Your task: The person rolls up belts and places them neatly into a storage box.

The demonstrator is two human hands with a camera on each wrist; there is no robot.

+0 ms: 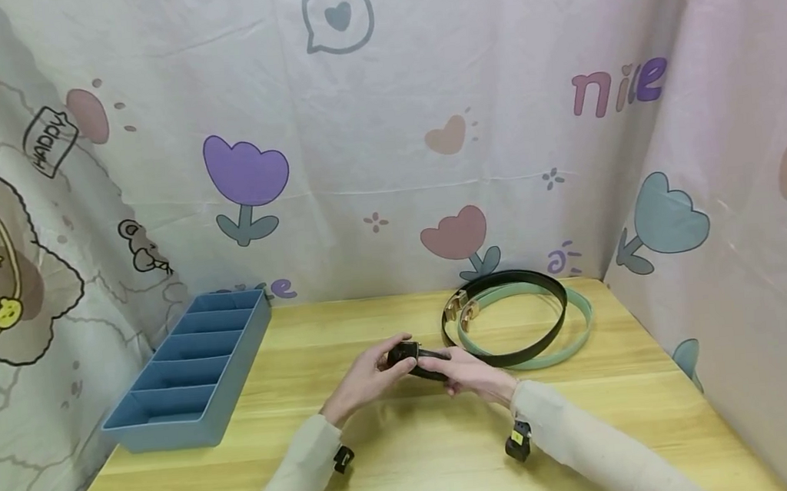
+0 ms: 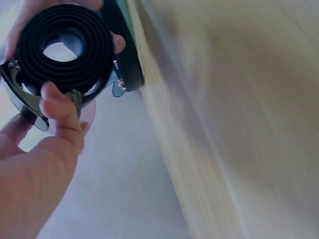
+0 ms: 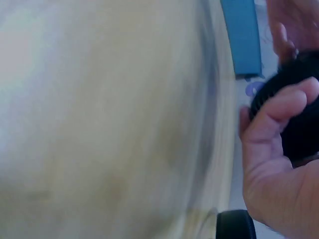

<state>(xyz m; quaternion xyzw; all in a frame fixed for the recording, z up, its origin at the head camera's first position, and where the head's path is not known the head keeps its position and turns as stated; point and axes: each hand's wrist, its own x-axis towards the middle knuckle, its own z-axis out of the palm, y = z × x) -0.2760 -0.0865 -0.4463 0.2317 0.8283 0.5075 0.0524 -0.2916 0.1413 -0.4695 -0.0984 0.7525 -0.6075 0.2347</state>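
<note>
Both hands hold a black belt (image 2: 37, 57) wound into a tight coil, raised over the middle of the table. In the head view my left hand (image 1: 369, 374) grips the buckle side, its thumb on the metal buckle (image 2: 30, 99). My right hand (image 1: 469, 370) pinches the coil from the other side, thumb on top and fingers behind. The left wrist view shows the spiral layers with a round hole at the centre. In the right wrist view the black coil (image 3: 299, 124) sits between the thumb and fingers of the right hand (image 3: 271, 169).
A blue-grey tray (image 1: 215, 402) with several compartments stands at the left of the wooden table (image 1: 412, 475). At the back right, a black belt (image 1: 555, 325) and a light green belt (image 1: 584, 331) lie in loose loops, overlapping. A patterned curtain (image 1: 369, 109) surrounds the table.
</note>
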